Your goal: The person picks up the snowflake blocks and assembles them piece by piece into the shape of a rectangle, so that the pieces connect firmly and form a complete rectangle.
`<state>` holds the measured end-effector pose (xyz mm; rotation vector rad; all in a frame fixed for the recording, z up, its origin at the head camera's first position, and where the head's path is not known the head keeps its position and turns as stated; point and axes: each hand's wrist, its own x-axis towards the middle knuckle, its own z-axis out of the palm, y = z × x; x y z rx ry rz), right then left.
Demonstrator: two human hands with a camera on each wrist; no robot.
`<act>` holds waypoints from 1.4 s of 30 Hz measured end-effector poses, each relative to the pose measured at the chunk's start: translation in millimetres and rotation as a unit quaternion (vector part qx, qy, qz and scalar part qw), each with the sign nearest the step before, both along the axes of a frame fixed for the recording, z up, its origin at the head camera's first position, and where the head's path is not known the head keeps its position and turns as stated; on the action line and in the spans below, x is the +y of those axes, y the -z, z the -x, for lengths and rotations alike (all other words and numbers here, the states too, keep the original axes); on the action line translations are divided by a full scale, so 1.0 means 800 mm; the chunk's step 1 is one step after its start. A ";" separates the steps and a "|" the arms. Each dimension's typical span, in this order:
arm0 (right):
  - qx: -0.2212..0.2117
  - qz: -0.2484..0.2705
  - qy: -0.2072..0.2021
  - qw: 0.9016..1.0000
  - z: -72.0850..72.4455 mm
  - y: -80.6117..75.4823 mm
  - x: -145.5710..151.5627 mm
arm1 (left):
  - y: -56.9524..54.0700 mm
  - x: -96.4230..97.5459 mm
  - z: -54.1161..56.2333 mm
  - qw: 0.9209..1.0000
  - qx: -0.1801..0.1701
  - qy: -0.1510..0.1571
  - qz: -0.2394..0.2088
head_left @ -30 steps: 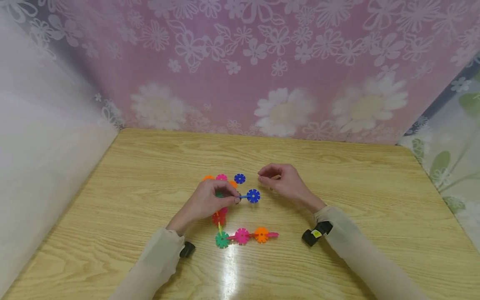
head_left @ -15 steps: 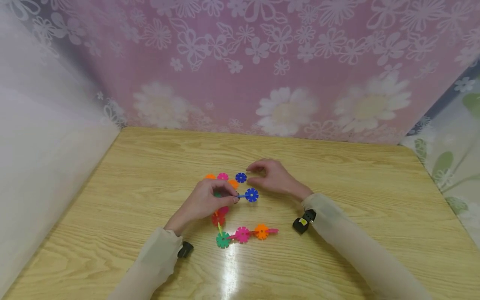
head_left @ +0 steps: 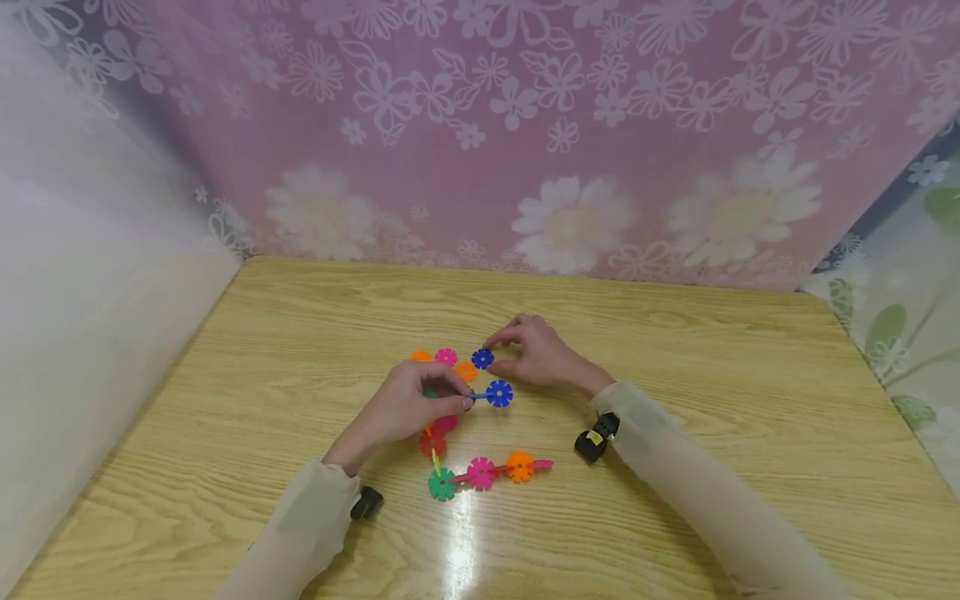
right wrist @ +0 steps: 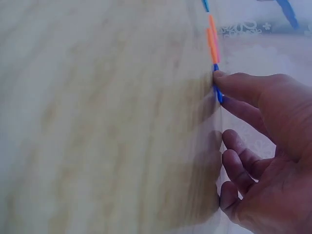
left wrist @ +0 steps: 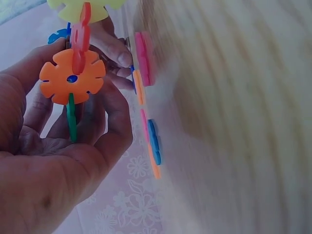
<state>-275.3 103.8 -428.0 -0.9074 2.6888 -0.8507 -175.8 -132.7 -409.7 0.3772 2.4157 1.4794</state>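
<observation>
Chain of multicoloured notched plastic discs (head_left: 481,472), end held in left hand's (head_left: 405,402) narrow pinch.
Just beyond it, right hand's (head_left: 542,350) wider pinch spans round dark-blue plastic disc (head_left: 481,362); left wrist view alone shows orange notched disc (left wrist: 59,78) beside left hand.

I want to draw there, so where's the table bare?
Between the pink floral backdrop and the right hand; right of the right sleeve; left of the left sleeve. It's crowded around the left hand, with notched plastic discs.
</observation>
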 end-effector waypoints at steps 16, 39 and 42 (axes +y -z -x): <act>-0.005 -0.005 -0.027 1.000 0.007 -0.010 -0.004 | 0.002 -0.006 0.000 1.000 -0.006 0.012 -0.011; -0.055 0.103 0.056 0.992 -0.011 -0.003 0.054 | 0.002 0.001 0.004 1.000 -0.008 0.001 0.007; -0.048 0.106 0.070 0.991 -0.020 -0.005 0.066 | 0.001 0.005 0.005 1.000 -0.008 0.002 0.007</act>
